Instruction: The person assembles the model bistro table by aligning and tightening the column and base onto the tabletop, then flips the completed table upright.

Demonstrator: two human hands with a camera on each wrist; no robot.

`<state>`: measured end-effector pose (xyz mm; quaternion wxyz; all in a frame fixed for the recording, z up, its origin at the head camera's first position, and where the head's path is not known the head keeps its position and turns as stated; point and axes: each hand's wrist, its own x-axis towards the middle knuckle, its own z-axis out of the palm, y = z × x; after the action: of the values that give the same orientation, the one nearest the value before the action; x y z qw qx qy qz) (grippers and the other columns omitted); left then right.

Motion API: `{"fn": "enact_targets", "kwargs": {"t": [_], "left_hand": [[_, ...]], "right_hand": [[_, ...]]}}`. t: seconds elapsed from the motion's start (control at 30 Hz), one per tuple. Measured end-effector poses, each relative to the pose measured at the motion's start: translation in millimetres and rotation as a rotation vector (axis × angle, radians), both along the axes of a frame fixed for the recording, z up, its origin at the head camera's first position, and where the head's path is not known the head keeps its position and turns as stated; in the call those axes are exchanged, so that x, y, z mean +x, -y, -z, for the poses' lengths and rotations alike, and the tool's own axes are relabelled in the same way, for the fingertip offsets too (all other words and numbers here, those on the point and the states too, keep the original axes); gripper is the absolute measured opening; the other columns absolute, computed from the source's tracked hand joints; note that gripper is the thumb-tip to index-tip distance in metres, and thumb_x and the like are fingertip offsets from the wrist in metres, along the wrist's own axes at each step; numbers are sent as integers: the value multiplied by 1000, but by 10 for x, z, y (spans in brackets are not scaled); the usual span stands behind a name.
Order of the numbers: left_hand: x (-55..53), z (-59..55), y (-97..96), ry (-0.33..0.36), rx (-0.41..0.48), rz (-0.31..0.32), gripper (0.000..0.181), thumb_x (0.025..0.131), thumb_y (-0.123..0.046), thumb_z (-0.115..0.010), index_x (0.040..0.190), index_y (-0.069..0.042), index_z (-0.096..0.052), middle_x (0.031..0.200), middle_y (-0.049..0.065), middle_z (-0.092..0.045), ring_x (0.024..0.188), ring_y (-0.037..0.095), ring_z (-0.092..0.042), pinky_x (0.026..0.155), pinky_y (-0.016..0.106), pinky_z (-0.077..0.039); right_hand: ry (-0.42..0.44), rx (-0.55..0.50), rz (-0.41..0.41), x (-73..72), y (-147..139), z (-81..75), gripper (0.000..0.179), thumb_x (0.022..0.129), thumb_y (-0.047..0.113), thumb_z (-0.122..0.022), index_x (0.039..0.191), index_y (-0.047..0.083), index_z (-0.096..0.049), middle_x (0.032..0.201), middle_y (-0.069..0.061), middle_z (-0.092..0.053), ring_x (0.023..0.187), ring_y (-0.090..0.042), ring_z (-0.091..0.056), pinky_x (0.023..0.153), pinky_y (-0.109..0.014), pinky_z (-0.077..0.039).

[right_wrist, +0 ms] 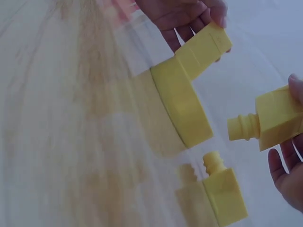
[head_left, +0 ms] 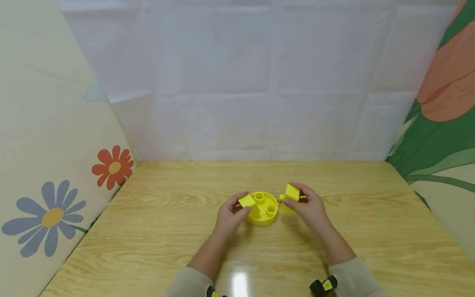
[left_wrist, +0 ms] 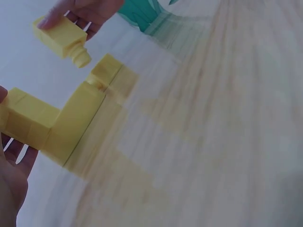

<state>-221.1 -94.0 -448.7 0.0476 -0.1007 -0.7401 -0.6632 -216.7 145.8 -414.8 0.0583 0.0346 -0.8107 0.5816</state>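
Round yellow base, a shallow drum with a smooth, low outer wall, sits flat on the wood-grained table; two raised ring-shaped sockets show inside its rim. The plastic is one even lemon yellow (paler in the wrist views). At its left side the left hand has thumb and fingers closed around a square-edged block, held tilted against the top of the base; whether a peg is seated there is hidden. The right hand, apart from the base on its other side, pinches a second block between thumb and fingers, clear of the table. That one is a crisp, flat-faced box ending in a stubby round peg with raised rings. A third block, also boxy with a ridged peg, lies on the table just right of the base, below the right hand. The tabletop is glossy, its streaky grain catching a bright patch of light and soft yellow reflections. Behind hangs a creased white sheet, its fold lines forming rectangles.
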Motion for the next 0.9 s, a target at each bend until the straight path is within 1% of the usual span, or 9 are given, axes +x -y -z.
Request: {"fn": "enact_targets", "kwargs": {"t": [0.1, 0.2, 0.3, 0.4, 0.53, 0.7, 0.8, 0.9], "left_hand": [[-21, -13, 20, 14, 20, 24, 44, 90, -1, -62, 133, 1, -57, 131, 21, -58, 102, 11, -59, 88, 16, -50], [-48, -23, 30, 39, 43, 54, 44, 89, 0, -60, 133, 1, -56, 133, 21, -57, 100, 9, -58, 86, 16, -51], [-77, -35, 39, 75, 69, 84, 45, 89, 2, -58, 134, 2, -56, 134, 22, -56, 99, 8, -59, 84, 16, -51], [-103, -48, 50, 94, 73, 104, 45, 89, 2, -57, 134, 2, -55, 134, 22, -57, 100, 8, -59, 85, 16, -50], [-115, -54, 64, 79, 57, 115, 45, 89, 0, -58, 134, 2, -55, 133, 22, -58, 102, 7, -59, 87, 15, -50], [-110, -28, 59, 36, 111, 128, 45, 89, 4, -57, 133, 7, -52, 130, 30, -57, 99, 4, -60, 87, 16, -50], [-101, -18, 47, 41, 152, 123, 43, 88, 6, -57, 131, 8, -53, 129, 30, -57, 97, 3, -61, 86, 16, -51], [-100, -5, 42, 54, 164, 114, 42, 88, 6, -58, 130, 8, -55, 129, 29, -57, 96, 4, -61, 85, 17, -51]], "right_hand": [[-27, 37, -35, -32, 75, -40, 53, 86, 18, -76, 135, 10, -57, 114, -13, -60, 99, -21, -54, 84, -24, -48], [-33, 64, -52, -74, 150, -50, 54, 85, 19, -77, 135, 10, -57, 115, -12, -59, 100, -22, -54, 84, -24, -48], [-35, 64, -69, -116, 211, -34, 53, 85, 16, -77, 134, 10, -58, 116, -13, -59, 99, -21, -54, 82, -23, -48], [-40, 54, -88, -145, 255, -8, 52, 84, 14, -77, 133, 9, -59, 114, -14, -60, 96, -20, -54, 80, -23, -48], [-19, 68, -118, -158, 290, 16, 52, 85, 17, -77, 134, 10, -59, 114, -12, -59, 94, -19, -53, 77, -24, -49], [17, 89, -143, -150, 326, 37, 53, 86, 19, -76, 135, 12, -58, 115, -11, -58, 92, -20, -53, 75, -26, -49], [25, 93, -138, -143, 349, 50, 52, 86, 18, -76, 134, 12, -58, 116, -12, -59, 90, -20, -53, 74, -26, -48], [26, 96, -125, -146, 367, 67, 51, 86, 18, -76, 133, 11, -59, 118, -13, -59, 90, -20, -53, 73, -26, -47]]}}
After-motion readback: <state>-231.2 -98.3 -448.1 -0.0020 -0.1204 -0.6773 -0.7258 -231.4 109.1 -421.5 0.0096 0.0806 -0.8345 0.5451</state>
